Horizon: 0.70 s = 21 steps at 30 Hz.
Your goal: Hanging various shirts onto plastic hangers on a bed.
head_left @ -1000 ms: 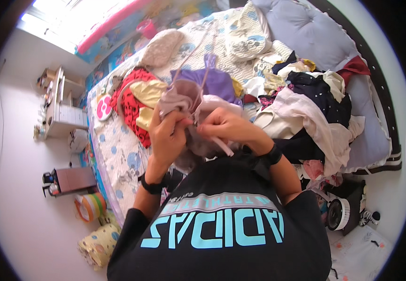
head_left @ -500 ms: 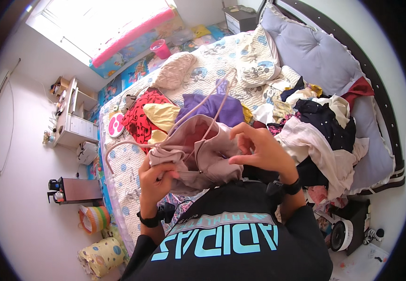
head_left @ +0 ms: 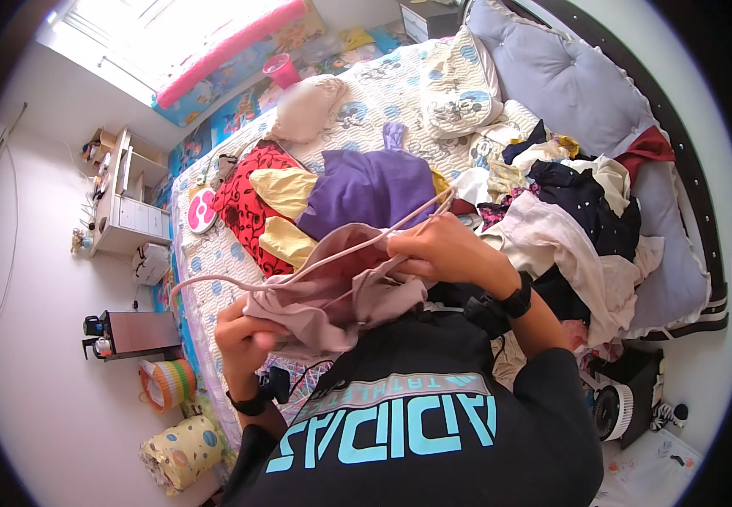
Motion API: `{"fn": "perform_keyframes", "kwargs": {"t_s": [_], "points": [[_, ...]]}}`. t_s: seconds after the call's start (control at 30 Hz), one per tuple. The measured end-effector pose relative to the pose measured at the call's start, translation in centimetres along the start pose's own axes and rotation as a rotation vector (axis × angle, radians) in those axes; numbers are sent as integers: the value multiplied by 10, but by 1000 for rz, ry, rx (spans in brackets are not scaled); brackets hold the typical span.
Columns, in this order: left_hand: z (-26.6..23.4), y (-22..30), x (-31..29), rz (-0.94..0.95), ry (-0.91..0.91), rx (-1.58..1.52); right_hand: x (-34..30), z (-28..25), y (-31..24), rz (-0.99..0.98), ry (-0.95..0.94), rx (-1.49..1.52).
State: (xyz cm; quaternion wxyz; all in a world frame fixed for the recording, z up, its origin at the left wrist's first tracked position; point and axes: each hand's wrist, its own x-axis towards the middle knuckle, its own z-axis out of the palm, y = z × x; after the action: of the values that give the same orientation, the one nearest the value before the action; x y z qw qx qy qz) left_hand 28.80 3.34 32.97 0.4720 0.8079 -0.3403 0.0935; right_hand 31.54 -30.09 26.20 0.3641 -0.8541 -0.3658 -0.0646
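A soft dusty-pink bag (head_left: 324,325) with long thin straps hangs in front of my chest, its mouth facing up and a deeper pink showing inside. My left hand (head_left: 243,340) is closed on its left side, fingers bunched into the fabric. My right hand (head_left: 444,250) pinches the right edge of the mouth. One strap (head_left: 341,264) loops from the left across the opening toward my right hand. Beyond the bag lie a purple cloth (head_left: 370,194), yellow cloth pieces (head_left: 286,193) and a red garment with black patterns (head_left: 248,207).
A heap of clothes (head_left: 581,198) covers the bed's right side beside a large grey cushion (head_left: 565,72). Folded patterned bedding (head_left: 459,84) lies at the far side of the bed. A pink bucket (head_left: 281,71) stands beyond; a white fan (head_left: 613,412) is at the lower right.
My right hand, fingers apart before, has closed on the bag's right edge. The bag's mouth is flatter and the upright strap has dropped to the right. My left hand moved slightly left and down.
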Motion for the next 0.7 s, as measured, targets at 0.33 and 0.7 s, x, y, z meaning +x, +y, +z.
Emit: {"fn": "perform_keyframes", "kwargs": {"t_s": [0.33,0.7], "points": [[-20,-32,-8,-24,385,220,-46,15,-23,-163,408,-337],[-42,-31,-3,58,217,108,-28,3,-31,202,389,-6]]}}
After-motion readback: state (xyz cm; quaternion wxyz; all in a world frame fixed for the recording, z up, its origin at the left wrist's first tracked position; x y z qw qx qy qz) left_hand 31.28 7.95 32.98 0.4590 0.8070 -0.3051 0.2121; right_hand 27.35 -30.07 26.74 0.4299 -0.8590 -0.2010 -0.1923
